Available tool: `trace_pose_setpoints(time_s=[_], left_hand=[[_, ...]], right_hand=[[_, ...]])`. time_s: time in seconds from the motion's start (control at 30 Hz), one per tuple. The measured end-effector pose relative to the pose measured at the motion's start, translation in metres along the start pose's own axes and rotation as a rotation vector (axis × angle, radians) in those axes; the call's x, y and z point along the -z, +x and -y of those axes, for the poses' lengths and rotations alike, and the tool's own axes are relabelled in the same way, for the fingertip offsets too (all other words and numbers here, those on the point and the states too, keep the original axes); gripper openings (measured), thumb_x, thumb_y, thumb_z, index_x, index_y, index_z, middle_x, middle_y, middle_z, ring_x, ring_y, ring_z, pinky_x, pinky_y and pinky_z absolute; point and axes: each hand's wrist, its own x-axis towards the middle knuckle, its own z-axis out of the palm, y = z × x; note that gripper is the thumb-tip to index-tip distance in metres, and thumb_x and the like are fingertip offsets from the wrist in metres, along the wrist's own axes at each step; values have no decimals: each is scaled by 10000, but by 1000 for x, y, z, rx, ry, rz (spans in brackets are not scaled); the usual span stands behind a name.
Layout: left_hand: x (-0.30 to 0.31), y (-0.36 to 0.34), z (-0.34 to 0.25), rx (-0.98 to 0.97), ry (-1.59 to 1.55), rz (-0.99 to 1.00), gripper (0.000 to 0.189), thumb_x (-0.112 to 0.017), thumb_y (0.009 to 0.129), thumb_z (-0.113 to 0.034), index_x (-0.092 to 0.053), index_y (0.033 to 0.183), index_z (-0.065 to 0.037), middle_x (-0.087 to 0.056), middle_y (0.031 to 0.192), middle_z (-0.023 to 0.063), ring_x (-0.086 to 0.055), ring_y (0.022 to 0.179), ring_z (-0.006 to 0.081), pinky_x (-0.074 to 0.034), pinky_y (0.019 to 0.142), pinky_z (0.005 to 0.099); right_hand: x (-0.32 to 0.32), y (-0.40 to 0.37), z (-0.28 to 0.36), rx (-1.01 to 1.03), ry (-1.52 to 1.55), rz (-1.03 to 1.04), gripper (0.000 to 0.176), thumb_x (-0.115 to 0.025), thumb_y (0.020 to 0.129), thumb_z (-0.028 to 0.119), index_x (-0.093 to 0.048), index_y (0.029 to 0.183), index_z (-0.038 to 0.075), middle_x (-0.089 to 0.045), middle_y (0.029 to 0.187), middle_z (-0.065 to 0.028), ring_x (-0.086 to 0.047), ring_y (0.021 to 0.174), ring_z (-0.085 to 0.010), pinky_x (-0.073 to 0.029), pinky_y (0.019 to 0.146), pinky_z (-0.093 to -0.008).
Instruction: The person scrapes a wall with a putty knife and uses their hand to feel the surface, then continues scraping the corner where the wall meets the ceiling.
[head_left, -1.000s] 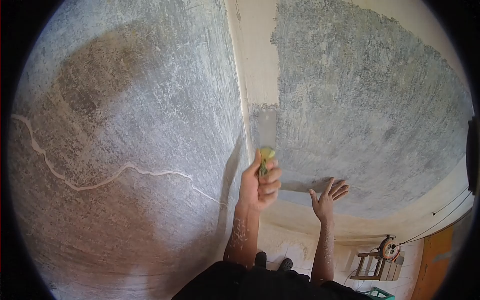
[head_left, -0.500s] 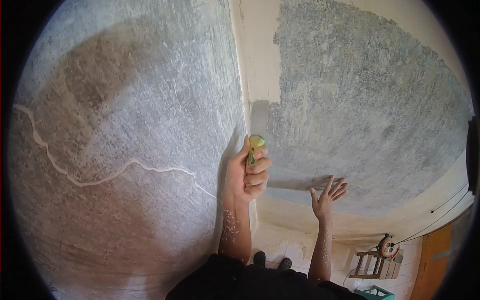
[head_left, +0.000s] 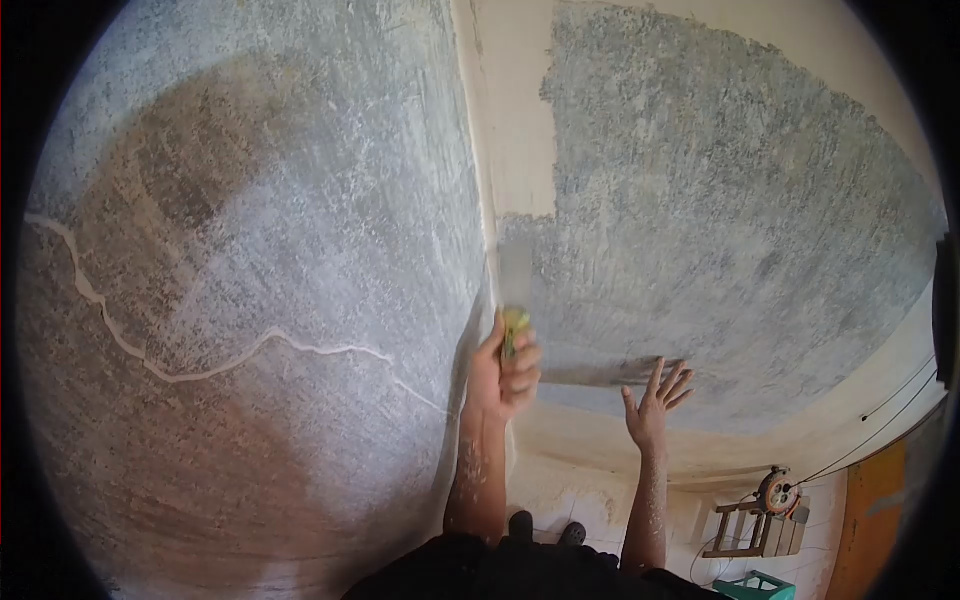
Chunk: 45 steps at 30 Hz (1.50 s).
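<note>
Left hand point(head_left: 503, 372), its grip closed on the yellow handle of a scraper point(head_left: 516, 280), blade on the grey wall point(head_left: 720, 200) beside the corner, right hand point(head_left: 652, 405) grip wide, palm flat on the same wall

Person, one. Wearing a black top point(head_left: 520, 575). Above the top, both bare forearms point(head_left: 478, 480) are showing pale dust flecks, running up towards left hand point(head_left: 503, 365) and right hand point(head_left: 655, 400). Dark shoes point(head_left: 520, 522) are showing just above the top.

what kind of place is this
Probably a room under renovation: a bare, scraped wall with a filled crack, a scraper in the left hand, and a cable reel on a wooden stool.
</note>
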Motion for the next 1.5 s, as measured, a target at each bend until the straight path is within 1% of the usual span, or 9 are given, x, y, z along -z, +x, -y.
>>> trace_pose_setpoints(time_s=[0.1,0.17,0.47,0.67,0.97,1.07,1.17,1.27,1.5], left_hand=[[-39,28,-31,18,144,239,441,-354,1031,-478,-497,845,-105,-298,576,-63,-176,378,21,-122,281,192],[-41,25,-21,-9,134,123,445,-364,1023,-496,-499,837,-115,-306,577,-62,-185,383,20,-122,283,192],[131,-41,25,144,27,-227,434,-397,1012,-496,-532,975,-85,-339,618,-41,-252,418,45,-187,323,191],[192,-54,45,-12,22,-332,415,-428,1007,-481,-548,1105,-96,-349,624,-47,-309,461,56,-256,364,196],[52,1,11,-79,264,-217,411,-482,983,-492,-555,1104,-106,-378,617,-78,-283,429,24,-184,325,183],[60,5,20,-112,342,-237,479,-469,972,-541,-541,1095,-83,-356,616,-79,-258,434,22,-180,344,178],[151,-18,49,-92,353,-565,489,-468,973,-543,-553,1088,-76,-381,620,-78,-264,437,22,-199,357,178],[172,-31,63,-13,211,-423,469,-470,979,-521,-577,1073,-74,-403,613,-80,-286,438,19,-190,346,174],[82,0,51,-74,474,-402,497,-453,986,-528,-560,1033,-44,-424,641,-59,-297,464,31,-202,375,182]], right_hand=[[-4,1,6,20,36,-81,854,-472,956,546,-73,1547,78,134,1581,-238,215,1427,-449,169,1088,-620],[-3,-2,4,8,67,-70,849,-473,957,543,-76,1548,79,132,1581,-237,212,1429,-447,167,1090,-620],[9,-4,4,-2,62,7,806,-456,969,529,-98,1550,102,93,1590,-228,191,1438,-438,170,1088,-622],[8,-5,1,9,67,13,800,-445,970,537,-101,1551,108,99,1591,-221,202,1437,-431,178,1085,-621],[-7,1,-5,63,83,-41,844,-451,966,549,-59,1548,81,153,1574,-243,238,1417,-453,179,1078,-628],[-6,-2,-7,67,66,-23,856,-471,962,538,-53,1546,73,158,1571,-249,238,1414,-459,178,1073,-635],[-4,-1,-8,50,62,17,855,-496,959,515,-70,1543,60,159,1566,-262,236,1409,-475,171,1072,-644],[-2,-2,-8,45,56,45,848,-505,957,507,-93,1540,50,157,1561,-275,236,1404,-488,159,1073,-653],[-5,-1,-9,66,89,10,850,-510,953,514,-94,1543,65,149,1563,-274,245,1402,-484,147,1080,-651]])
